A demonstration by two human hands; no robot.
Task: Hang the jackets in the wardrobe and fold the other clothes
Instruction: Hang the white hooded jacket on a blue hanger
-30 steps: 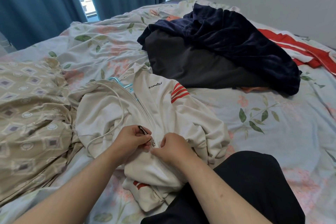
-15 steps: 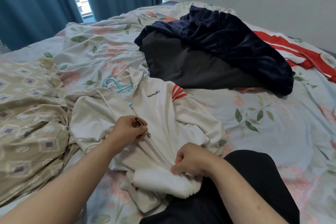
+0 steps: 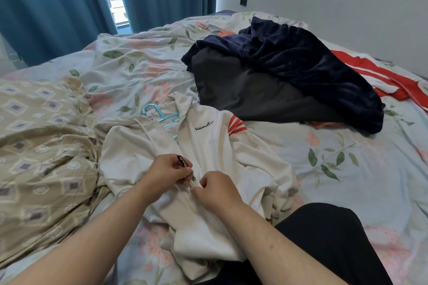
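The blue hanger (image 3: 159, 114) shows only its hook and part of one arm. The rest is hidden inside the white jacket (image 3: 208, 143), whose hem lies under the forearms and a black-clad knee (image 3: 324, 238). The lettering on the black zipper tab (image 3: 183, 162) pinched by the left hand (image 3: 169, 169) is too small to read, and the right hand (image 3: 215, 188), pinching the jacket, covers the zipper just below it. The red and white garment (image 3: 398, 81) is partly buried under the navy garment (image 3: 301, 60) and cut off by the right edge, and the beige quilt (image 3: 34, 146) blurs towards the lower left.

Clear passage lies over the flat floral bedsheet (image 3: 361, 183) right of the white zip jacket (image 3: 208, 143). A heaped navy velvet garment (image 3: 301, 65) blocks the far side; a rumpled beige patterned quilt (image 3: 41, 146) bounds the left, a black-clad knee (image 3: 335, 238) the near right.
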